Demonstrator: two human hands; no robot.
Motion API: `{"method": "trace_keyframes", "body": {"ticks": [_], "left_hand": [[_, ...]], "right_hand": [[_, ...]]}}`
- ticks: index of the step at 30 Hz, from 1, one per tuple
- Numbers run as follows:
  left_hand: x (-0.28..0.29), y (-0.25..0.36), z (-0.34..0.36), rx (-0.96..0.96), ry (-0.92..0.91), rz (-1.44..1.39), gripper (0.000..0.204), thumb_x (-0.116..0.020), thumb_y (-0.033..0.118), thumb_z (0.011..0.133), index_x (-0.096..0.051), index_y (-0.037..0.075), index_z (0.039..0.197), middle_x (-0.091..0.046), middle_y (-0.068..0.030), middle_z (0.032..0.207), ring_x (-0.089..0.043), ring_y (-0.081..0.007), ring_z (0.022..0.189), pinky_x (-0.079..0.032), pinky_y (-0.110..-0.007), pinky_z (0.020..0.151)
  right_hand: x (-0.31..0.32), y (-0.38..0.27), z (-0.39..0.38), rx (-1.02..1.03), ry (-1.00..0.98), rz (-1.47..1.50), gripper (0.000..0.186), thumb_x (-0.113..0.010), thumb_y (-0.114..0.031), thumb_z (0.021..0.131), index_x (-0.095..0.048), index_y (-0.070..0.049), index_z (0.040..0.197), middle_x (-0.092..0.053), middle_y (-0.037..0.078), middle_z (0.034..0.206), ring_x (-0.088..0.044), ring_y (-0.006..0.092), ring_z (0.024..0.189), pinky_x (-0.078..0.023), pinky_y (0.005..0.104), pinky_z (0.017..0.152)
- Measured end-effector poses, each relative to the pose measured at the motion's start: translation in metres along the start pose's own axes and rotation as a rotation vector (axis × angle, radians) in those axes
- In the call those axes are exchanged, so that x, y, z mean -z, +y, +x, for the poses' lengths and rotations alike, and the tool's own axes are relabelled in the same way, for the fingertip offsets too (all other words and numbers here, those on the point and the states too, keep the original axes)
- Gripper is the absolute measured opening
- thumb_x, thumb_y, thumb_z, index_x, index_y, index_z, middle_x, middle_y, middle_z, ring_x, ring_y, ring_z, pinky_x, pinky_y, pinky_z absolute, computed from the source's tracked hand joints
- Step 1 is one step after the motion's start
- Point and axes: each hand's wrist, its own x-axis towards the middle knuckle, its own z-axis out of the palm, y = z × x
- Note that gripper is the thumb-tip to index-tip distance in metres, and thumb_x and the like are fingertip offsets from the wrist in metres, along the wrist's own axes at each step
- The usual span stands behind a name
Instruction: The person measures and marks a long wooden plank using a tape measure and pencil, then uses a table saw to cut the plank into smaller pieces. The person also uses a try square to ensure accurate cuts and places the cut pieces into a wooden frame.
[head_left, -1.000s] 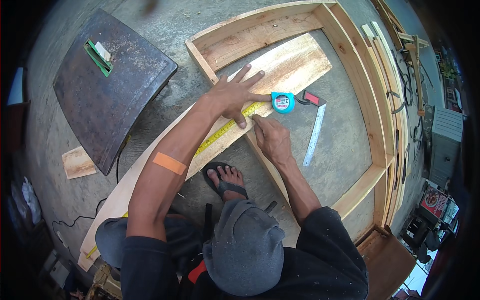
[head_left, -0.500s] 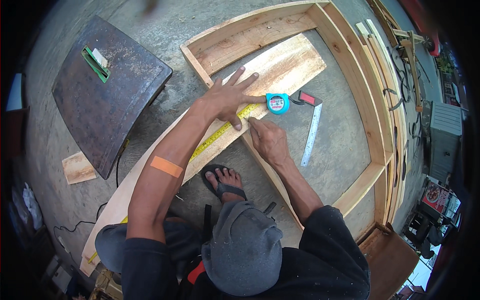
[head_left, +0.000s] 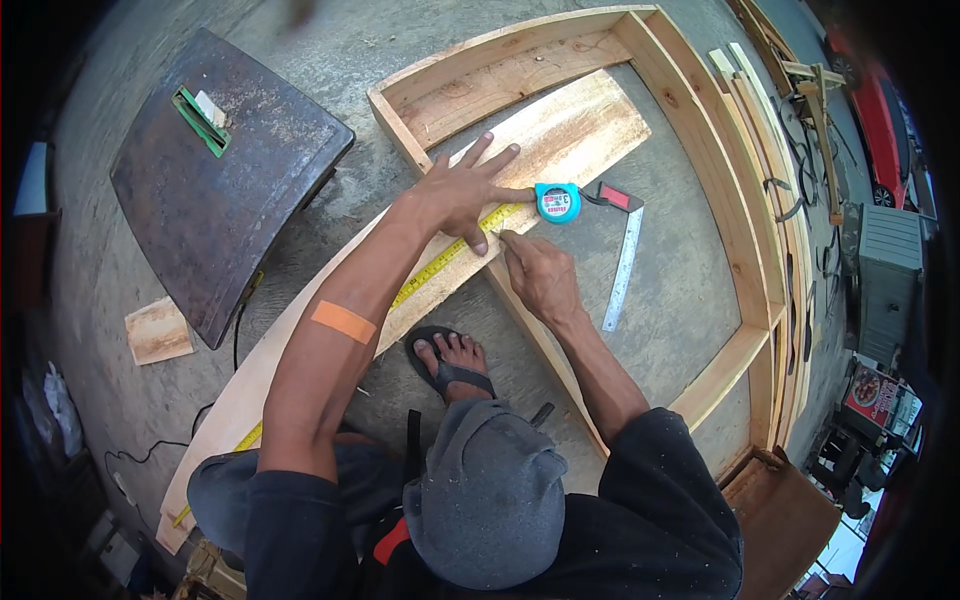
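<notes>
Where the yellow tape point(head_left: 435, 267) lies, the left hand point(head_left: 457, 200) spans the board point(head_left: 575, 130)

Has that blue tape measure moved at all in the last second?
No, not visibly: the blue tape measure keeps the same place beside the red-handled square.

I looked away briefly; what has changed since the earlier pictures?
A red car has come into view at the upper right. Nothing was visibly grasped or released: the left hand stays spread on the board and tape measure, the right hand at the board's edge.
</notes>
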Motion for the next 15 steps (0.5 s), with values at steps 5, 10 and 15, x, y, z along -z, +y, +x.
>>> {"method": "trace_keyframes", "body": {"ticks": [5,10,15], "left_hand": [[-0.001,-0.001,0.000,-0.007,0.004,0.001,0.112,-0.098,0.041,0.057,-0.042,0.057,0.153,-0.012,-0.0021,0.177,-0.004,-0.0357,0.163,-0.022,-0.072,0.124],[-0.002,0.002,-0.001,-0.004,-0.004,-0.010,0.112,-0.098,0.040,0.058,-0.042,0.058,0.153,-0.012,-0.0020,0.177,-0.004,-0.0357,0.163,-0.022,-0.072,0.124],[-0.004,0.013,-0.013,0.014,0.062,-0.007,0.099,-0.094,0.032,0.066,-0.048,0.050,0.152,-0.023,-0.0047,0.174,-0.014,-0.0338,0.161,-0.019,-0.071,0.125]], "right_hand": [[-0.002,-0.002,0.000,-0.024,0.004,-0.008,0.020,-0.068,-0.008,0.092,-0.074,-0.003,0.111,-0.074,0.020,0.090,-0.073,0.0366,0.081,-0.058,0.0454,0.072],[0.004,-0.006,-0.001,-0.033,-0.039,-0.032,0.018,-0.067,-0.009,0.094,-0.073,-0.003,0.111,-0.071,0.020,0.086,-0.070,0.0389,0.078,-0.056,0.0492,0.070],[0.033,-0.009,-0.003,0.013,0.294,0.075,0.028,-0.066,-0.002,0.094,-0.072,-0.005,0.120,-0.069,0.017,0.083,-0.070,0.0357,0.074,-0.057,0.0453,0.069]]}}
